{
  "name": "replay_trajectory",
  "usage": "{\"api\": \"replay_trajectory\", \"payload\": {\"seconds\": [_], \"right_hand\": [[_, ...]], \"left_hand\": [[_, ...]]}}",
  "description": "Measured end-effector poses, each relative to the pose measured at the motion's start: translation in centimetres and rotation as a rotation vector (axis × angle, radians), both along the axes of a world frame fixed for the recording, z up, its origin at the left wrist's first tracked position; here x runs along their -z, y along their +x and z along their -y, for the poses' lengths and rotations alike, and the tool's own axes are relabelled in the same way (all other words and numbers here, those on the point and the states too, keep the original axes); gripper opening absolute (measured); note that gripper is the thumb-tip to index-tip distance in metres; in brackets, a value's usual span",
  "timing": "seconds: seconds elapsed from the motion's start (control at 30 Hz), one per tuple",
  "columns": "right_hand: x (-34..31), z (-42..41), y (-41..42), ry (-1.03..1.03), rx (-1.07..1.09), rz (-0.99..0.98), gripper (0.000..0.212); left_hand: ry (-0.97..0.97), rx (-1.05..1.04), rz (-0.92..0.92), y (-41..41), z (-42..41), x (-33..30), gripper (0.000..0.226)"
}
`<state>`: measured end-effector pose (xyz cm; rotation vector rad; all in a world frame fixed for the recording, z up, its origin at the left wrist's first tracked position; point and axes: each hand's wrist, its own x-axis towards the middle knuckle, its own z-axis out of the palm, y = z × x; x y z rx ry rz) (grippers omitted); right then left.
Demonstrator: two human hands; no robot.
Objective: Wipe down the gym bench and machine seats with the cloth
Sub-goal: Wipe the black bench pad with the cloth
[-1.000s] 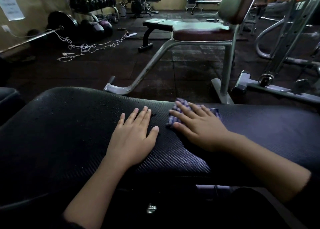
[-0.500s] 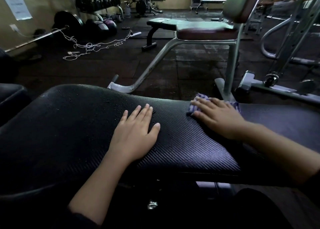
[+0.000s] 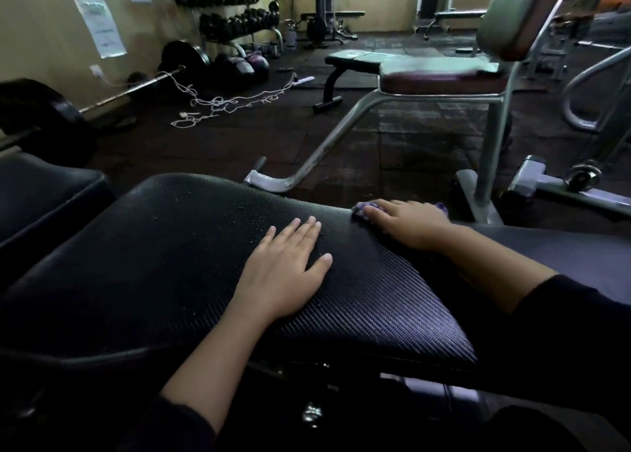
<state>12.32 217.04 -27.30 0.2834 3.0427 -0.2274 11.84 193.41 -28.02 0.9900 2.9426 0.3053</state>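
A black ribbed bench pad [image 3: 164, 267] fills the foreground, with droplets and specks on its upper left part. My left hand [image 3: 285, 265] lies flat on the pad's middle, fingers apart, holding nothing. My right hand [image 3: 411, 224] presses a purple checked cloth [image 3: 360, 209] against the pad's far edge; only the cloth's edges show at my fingertips and beyond my knuckles. A second pad section [image 3: 563, 253] continues to the right under my forearm.
Another black pad [image 3: 41, 192] sits at left. Beyond the bench stand a grey-framed seat with a maroon cushion [image 3: 440, 79], a flat bench [image 3: 351, 59], machine frames [image 3: 580, 185] at right, a barbell [image 3: 129, 89], a dumbbell rack [image 3: 232, 11] and a white cord [image 3: 225, 103] on the floor.
My right hand slid the cloth from the pad's middle out to its far edge and to the right. My left hand stayed flat in place. The view tilted up.
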Motion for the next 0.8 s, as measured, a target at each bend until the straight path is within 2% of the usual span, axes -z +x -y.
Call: {"api": "replay_trajectory", "payload": {"seconds": [0.4, 0.8], "right_hand": [[0.4, -1.9, 1.0, 0.043, -0.012, -0.048, 0.058], [-0.1, -0.7, 1.5, 0.055, -0.020, -0.073, 0.052]], "left_hand": [[-0.029, -0.020, -0.017, 0.3, -0.3, -0.4, 0.059], [-0.040, -0.027, 0.002, 0.8, -0.2, -0.7, 0.059]]}}
